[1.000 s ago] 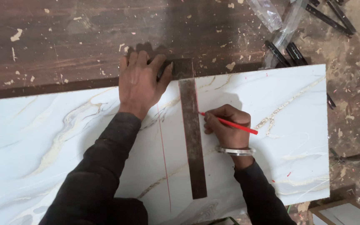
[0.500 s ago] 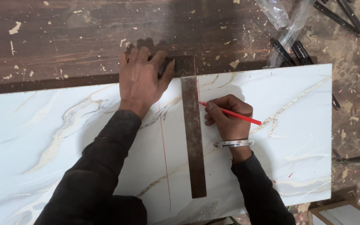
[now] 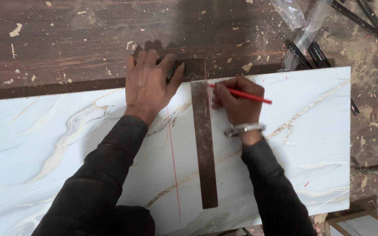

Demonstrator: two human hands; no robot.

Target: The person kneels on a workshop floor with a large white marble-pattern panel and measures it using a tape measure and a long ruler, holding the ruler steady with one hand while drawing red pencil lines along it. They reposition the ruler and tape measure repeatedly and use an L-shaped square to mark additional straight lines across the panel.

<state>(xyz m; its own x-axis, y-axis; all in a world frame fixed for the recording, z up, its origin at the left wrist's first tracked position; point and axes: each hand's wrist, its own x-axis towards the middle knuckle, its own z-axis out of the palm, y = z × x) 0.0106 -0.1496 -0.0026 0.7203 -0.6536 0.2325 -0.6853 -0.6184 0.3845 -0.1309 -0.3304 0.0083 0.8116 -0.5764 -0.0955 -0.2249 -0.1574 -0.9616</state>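
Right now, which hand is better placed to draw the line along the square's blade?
Right hand: it holds the red pencil tip at the blade. Left hand pins the square's stock.

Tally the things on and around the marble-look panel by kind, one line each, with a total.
Marble-look panel: 1
Metal square, pressed down by the left hand: 1
Red pencil, held in the right hand: 1
Red drawn line on the panel: 1
Silver bracelet: 1
Clear plastic bags: at least 2
Total: at least 7
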